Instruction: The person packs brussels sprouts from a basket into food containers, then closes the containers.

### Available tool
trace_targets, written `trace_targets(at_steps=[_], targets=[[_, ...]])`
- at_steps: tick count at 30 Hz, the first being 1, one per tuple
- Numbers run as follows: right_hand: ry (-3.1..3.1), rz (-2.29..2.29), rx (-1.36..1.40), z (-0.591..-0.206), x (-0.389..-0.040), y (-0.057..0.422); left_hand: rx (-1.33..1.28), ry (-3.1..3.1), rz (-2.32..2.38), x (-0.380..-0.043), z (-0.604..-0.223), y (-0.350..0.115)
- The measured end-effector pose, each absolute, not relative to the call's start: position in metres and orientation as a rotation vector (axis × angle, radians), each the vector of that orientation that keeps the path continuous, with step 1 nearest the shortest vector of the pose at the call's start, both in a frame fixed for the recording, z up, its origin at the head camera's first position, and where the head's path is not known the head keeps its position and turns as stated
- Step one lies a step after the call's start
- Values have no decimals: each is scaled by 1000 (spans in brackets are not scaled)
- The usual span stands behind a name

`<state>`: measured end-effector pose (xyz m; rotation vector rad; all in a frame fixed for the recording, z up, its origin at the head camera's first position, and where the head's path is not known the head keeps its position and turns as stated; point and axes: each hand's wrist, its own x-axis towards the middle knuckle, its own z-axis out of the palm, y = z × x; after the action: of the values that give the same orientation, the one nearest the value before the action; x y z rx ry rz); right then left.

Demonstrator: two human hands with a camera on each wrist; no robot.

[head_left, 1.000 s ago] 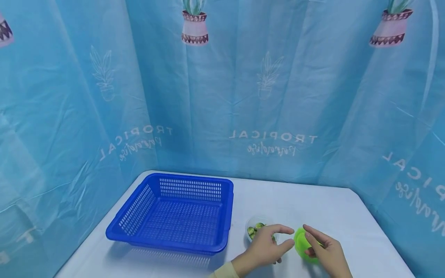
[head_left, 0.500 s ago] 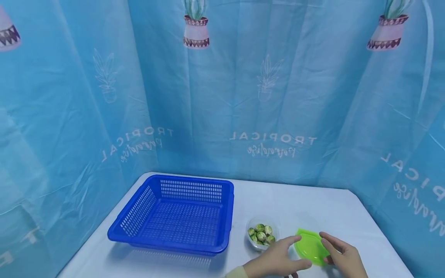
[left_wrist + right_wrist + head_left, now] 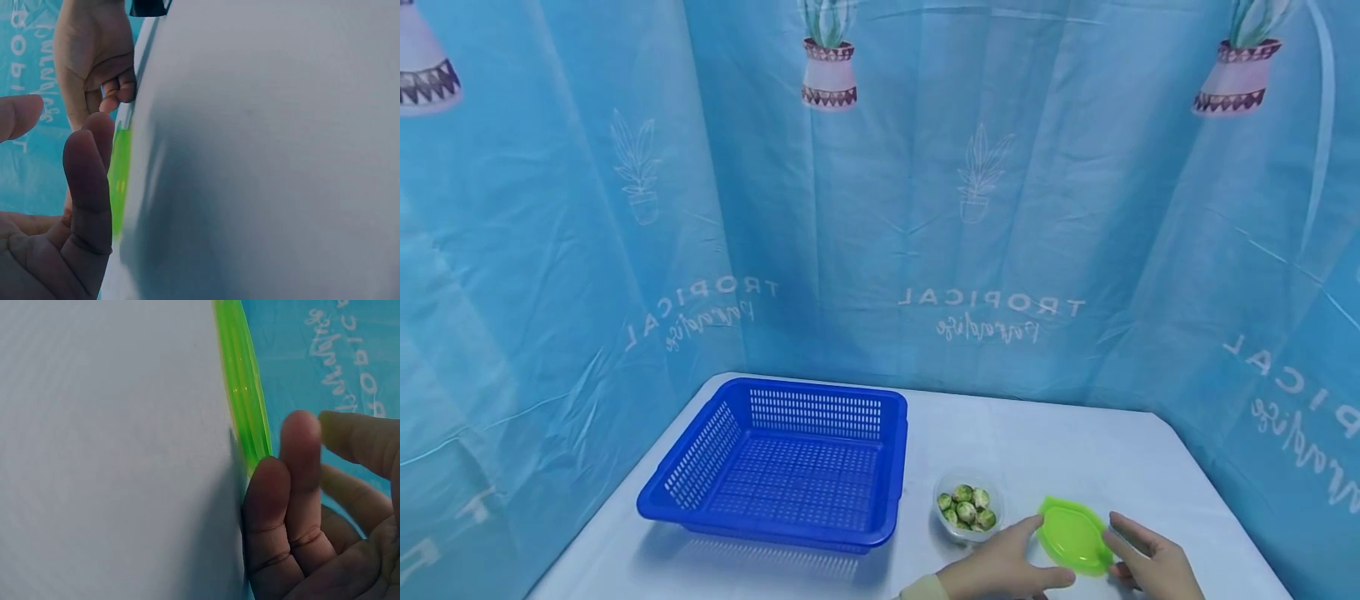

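A green plastic lid [image 3: 1071,536] with a tab lies face up on the white table, at the right front in the head view. My left hand [image 3: 1000,565] hovers at its left side, with thumb and fingers spread apart. At the lid's right edge is my right hand [image 3: 1156,567], fingers loosely bent. In the right wrist view, fingertips [image 3: 269,487] come right to the end of the lid, with nothing gripped. Left of the lid stands a clear plastic bowl [image 3: 952,476] holding several Brussels sprouts [image 3: 965,511].
A large blue slotted basket [image 3: 767,533] stands on the table's left side, with nothing in it. Blue printed curtains [image 3: 850,250] surround the table [image 3: 1000,433] at the back and sides.
Both hands have shifted right. The green lid, earlier partly hidden between them by the right hand, now lies flat on the table. The sprout bowl has come into fuller view.
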<state>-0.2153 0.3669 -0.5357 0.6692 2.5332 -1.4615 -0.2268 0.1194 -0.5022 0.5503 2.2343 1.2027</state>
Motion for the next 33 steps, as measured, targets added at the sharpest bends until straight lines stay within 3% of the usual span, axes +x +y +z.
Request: trace_targets(at_steps=[12,28,33], targets=[[2525,-1502,670,-543,-218,367,553,2185,1227,-229,-511,119],[2505,-1546,714,-542,-220,370,506,1941,1397,-220,-494,112],[2500,-1638,711,-535,-215,359,609,2093,1332,-214,-487,107]])
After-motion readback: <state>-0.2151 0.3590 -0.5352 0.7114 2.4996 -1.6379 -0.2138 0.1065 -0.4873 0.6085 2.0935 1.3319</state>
